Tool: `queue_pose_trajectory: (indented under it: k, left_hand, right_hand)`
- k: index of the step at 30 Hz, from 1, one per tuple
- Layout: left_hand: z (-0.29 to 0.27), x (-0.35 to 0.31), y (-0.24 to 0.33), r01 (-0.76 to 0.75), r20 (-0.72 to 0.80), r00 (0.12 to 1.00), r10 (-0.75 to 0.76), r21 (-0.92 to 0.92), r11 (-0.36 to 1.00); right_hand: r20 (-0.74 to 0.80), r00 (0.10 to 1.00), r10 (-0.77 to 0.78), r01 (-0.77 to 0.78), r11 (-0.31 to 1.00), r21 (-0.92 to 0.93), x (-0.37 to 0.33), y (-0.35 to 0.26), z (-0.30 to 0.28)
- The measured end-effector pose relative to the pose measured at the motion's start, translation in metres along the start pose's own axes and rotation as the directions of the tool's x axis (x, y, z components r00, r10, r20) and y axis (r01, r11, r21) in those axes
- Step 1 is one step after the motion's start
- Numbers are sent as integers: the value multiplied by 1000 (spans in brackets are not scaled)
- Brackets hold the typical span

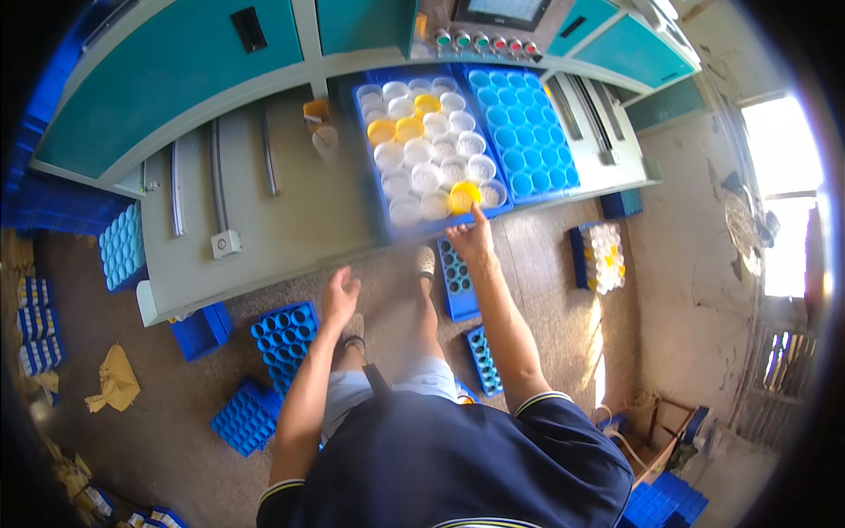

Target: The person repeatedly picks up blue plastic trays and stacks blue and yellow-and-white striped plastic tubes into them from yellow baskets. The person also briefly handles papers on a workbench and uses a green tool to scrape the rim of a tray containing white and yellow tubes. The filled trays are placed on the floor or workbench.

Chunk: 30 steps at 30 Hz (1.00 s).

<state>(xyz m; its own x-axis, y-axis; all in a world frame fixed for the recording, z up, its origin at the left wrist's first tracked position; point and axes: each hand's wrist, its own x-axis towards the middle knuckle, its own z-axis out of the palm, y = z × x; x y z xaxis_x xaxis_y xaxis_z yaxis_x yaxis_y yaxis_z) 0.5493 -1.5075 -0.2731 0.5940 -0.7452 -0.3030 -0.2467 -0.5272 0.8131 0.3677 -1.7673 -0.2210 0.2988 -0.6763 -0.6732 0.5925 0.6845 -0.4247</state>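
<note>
A blue tray [360,145] of white and yellow round cups sits on the metal bench in front of me. My right hand [472,239] is at its front right corner, thumb up by a yellow cup [464,197] and fingers around the tray's front rim. My left hand [338,299] hangs in the air just off the bench's front edge, fingers loosely bent and apart, holding nothing. Right beside the cup tray lies a second blue tray [495,187] filled with light blue round cups.
Green machine panels [176,79] with a row of buttons [484,42] stand behind the bench [255,264]. Metal rails [217,176] cross its left part. On the floor are blue crates [286,339], a tray of white and yellow cups [603,258] and a yellowish sheet [113,380].
</note>
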Motion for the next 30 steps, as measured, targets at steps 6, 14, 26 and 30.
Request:
queue_pose_trajectory:
  k: [6, 14, 26, 30]
  left_hand:
    - [-5, -4, 24, 124, 87, 991, -100, -326, 937]
    - [69, -41, 39, 232, 439, 879, -184, -57, 971]
    - [194, -225, -198, 460, 385, 708, -592, 384, 800]
    - [263, -196, -320, 574, 334, 689, -643, 291, 765]
  right_hand:
    - [-25, 993, 117, -115, 991, 64, -114, 20, -58]
    - [-360, 928, -95, -73, 902, -425, -248, 86, -255]
    - [-766, 639, 74, -395, 886, -243, -316, 199, -470]
    - [-745, 660, 94, -401, 883, -244, -221, 272, -579]
